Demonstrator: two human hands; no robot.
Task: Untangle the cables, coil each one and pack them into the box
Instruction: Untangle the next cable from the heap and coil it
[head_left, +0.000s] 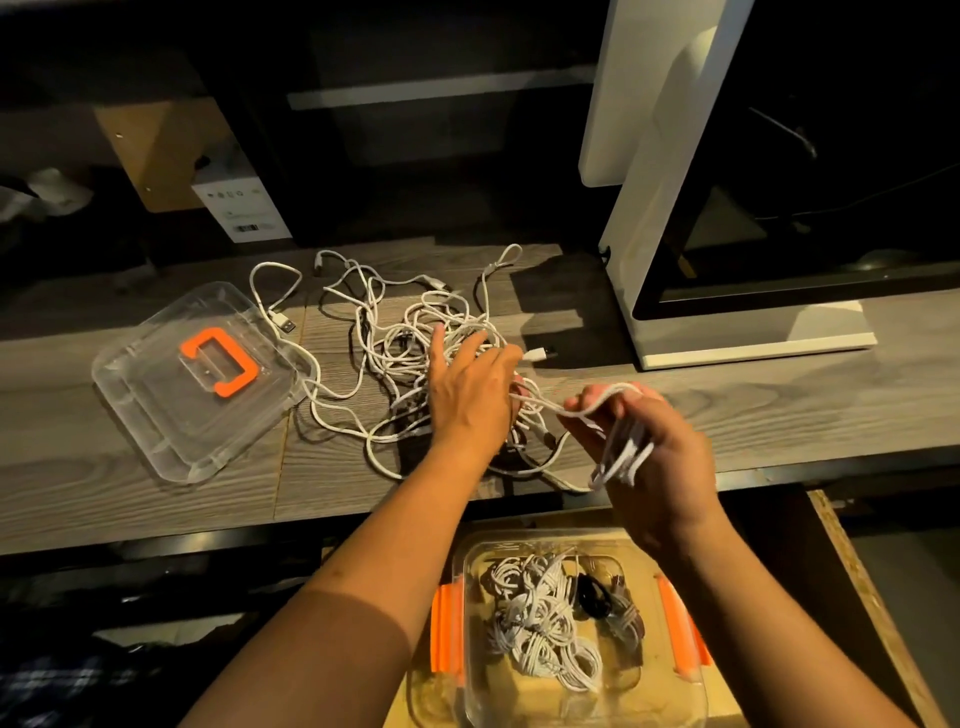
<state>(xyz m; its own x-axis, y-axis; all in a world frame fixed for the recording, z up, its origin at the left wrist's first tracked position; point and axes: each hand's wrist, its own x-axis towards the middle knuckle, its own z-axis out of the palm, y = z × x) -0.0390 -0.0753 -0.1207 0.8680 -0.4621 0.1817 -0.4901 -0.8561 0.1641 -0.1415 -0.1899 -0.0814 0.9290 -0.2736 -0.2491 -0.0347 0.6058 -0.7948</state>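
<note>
A tangle of white cables (395, 343) lies on the grey wooden shelf (104, 493). My left hand (470, 387) rests on the tangle with its fingers spread. My right hand (649, 452) grips a partly wound coil of white cable (623, 457), whose free strand runs left into the heap. Below the shelf's front edge sits a clear plastic box (691, 691) with orange clips, holding several coiled white cables (540, 623) and a dark one (595, 597).
The box's clear lid (156, 415) with an orange handle lies on the shelf at the left. A white monitor stand (649, 234) rises at the right. A cardboard carton (239, 208) stands behind the shelf at the back left.
</note>
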